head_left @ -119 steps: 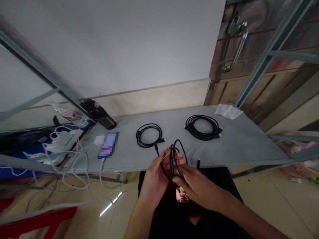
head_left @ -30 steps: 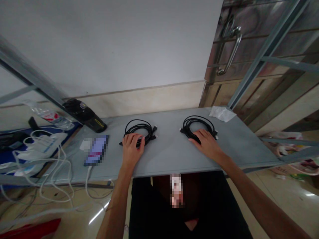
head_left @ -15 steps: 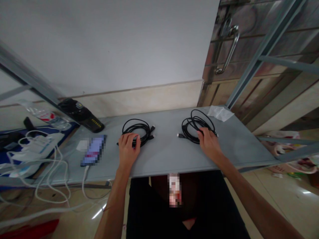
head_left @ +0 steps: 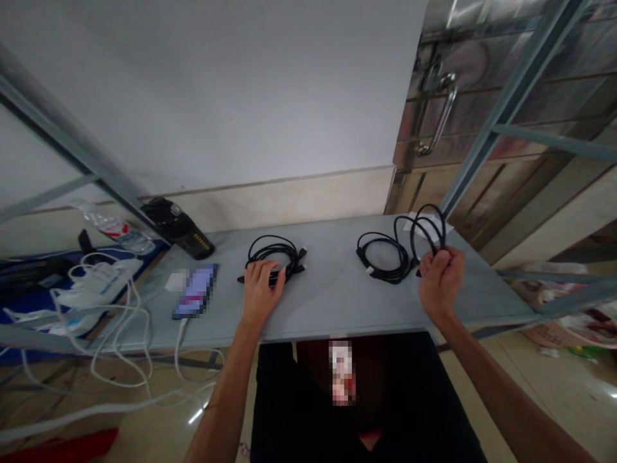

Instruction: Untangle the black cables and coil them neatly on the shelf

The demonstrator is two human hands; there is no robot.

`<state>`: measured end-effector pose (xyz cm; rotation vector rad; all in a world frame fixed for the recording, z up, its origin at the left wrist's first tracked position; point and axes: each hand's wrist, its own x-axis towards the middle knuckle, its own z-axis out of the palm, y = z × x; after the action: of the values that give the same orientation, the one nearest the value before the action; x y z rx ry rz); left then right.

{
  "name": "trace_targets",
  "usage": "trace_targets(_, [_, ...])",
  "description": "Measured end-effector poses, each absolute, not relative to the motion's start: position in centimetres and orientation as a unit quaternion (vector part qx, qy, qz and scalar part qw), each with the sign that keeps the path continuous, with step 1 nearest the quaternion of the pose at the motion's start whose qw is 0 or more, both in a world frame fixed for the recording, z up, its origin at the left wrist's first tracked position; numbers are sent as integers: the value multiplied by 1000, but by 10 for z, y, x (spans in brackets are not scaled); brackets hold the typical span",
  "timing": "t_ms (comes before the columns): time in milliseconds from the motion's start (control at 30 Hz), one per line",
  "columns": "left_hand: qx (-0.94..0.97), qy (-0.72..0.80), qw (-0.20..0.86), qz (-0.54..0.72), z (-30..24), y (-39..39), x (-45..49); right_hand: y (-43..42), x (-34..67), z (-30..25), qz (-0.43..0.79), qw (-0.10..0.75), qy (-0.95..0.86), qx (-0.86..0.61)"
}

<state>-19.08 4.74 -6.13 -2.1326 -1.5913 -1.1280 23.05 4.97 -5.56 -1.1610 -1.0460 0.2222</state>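
Lettering [head_left: 203,242] on black bottle [head_left: 177,226] blurred; right hand [head_left: 440,281] holds cable [head_left: 442,238].

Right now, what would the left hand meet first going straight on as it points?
The left hand would likely meet the far side of the black cable coil beneath it, though its exact height is unclear.

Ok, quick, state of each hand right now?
Left hand: resting on the left cable; grip cannot be told.
Right hand: closed, holding loops of the right cable.
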Motion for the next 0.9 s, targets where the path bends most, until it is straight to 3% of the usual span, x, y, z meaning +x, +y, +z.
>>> trace_targets(167, [-751, -523, 133, -381, -59, 49, -191, 20, 217, -15, 158, 800, -394, -424])
trace_targets(333, [-828, -450, 111, -315, -55, 22, -165, -13, 199, -2, 258, 807, -378, -374])
trace_targets(533, [-893, -338, 70, -290, -61, -62, -85, -32, 172, -14, 383, 758, -379, -368])
trace_targets(667, [-918, -298, 53, -257, -60, -78, -47, -37, 157, -15, 477, 691, -394, -373])
trace_targets(900, [-896, -285, -73, -332, -50, -72, -42, -39, 176, -21, 409, 594, -521, -455])
